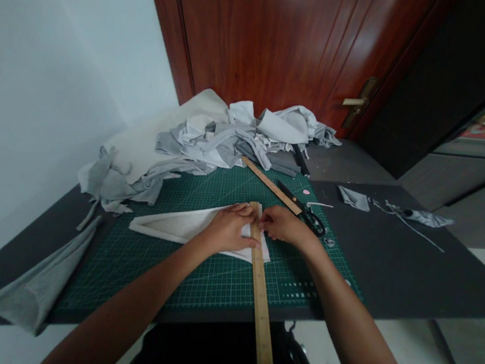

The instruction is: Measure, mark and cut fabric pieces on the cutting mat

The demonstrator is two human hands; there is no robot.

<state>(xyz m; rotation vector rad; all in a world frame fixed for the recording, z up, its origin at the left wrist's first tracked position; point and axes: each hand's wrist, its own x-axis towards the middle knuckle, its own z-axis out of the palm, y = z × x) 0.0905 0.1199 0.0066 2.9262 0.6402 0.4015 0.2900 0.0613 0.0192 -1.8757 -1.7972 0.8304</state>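
A pale, tapering piece of fabric [176, 226] lies on the green cutting mat [211, 301]. Across its wider right end rests a wooden ruler [261, 301], its near end sticking out past the table's front edge. My left hand [232, 227] is laid over fabric and ruler with fingers and thumb spread, pressing on the ruler. Just right of the ruler, my right hand [284, 225] has its fingertips pinched together at the fabric's edge; whatever is between them is hidden. Behind that hand are black-handled scissors [313, 220] and a second wooden ruler [271, 184].
Grey and white fabric scraps [230, 137] are heaped at the back against a wooden door [275, 45]. A grey fabric piece [41, 282] hangs over the front left edge. Small cloth bundles [354, 198] with cords lie on the dark table [407, 271] at right. A white wall [63, 68] borders the left.
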